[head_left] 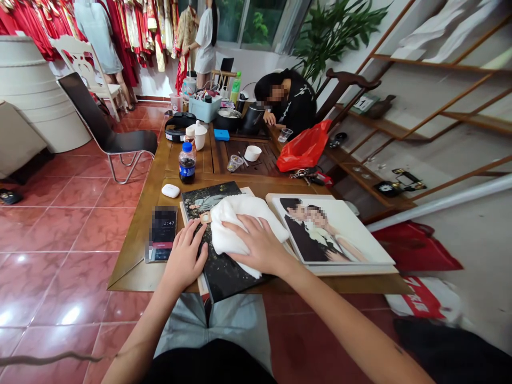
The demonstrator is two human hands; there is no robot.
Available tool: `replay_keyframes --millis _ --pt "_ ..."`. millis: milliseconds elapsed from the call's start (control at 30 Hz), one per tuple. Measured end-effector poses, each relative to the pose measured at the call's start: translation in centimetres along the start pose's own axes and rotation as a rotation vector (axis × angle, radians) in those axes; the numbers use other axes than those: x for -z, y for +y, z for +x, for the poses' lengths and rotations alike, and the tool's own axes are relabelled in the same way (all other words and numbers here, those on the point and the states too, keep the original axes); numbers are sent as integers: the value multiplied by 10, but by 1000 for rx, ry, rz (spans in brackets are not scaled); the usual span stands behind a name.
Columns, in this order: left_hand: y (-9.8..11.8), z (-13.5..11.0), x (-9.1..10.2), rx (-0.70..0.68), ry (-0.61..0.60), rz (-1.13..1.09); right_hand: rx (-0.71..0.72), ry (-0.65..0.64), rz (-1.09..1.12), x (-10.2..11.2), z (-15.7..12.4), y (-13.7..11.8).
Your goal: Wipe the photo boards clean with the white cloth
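A dark photo album (218, 266) lies on the near edge of the wooden table (136, 245). My left hand (184, 257) rests flat on the album's left side, fingers spread. A white cloth (240, 221) lies on the album, and my right hand (259, 246) presses down on it with fingers stretched out. To the right sits a second, white album (340, 234) with a couple's photo on its cover.
A phone (162, 234), a white earbud case (170, 190) and a cola bottle (187, 164) lie left of the albums. Tea ware, a red bag (304, 149) and a seated person (288, 101) fill the far end. A black chair (108, 128) stands left.
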State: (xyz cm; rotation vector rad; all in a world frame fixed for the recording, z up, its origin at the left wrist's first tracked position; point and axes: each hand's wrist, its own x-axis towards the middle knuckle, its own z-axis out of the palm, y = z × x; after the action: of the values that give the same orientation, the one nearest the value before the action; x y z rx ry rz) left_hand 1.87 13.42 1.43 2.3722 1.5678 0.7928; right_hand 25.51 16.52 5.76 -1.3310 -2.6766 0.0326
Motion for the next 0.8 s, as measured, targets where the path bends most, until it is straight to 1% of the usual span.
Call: replay_keyframes --millis 167,333,467,533,600,700,800 --pt "0 0 0 9 2 -6 -6 -8 4 -1 44 14" --pt "0 1 0 12 12 -8 -28 37 26 -7 90 25" --pt "1 1 0 10 12 -10 -31 63 33 -12 111 28" --pt "1 1 1 9 14 -5 -21 72 34 -13 112 27" --pt "1 0 0 5 15 1 -4 72 35 -12 108 26" --pt "0 0 0 -5 15 15 27 69 37 -12 94 24" --pt "0 0 0 -12 27 27 60 78 32 -12 74 22"
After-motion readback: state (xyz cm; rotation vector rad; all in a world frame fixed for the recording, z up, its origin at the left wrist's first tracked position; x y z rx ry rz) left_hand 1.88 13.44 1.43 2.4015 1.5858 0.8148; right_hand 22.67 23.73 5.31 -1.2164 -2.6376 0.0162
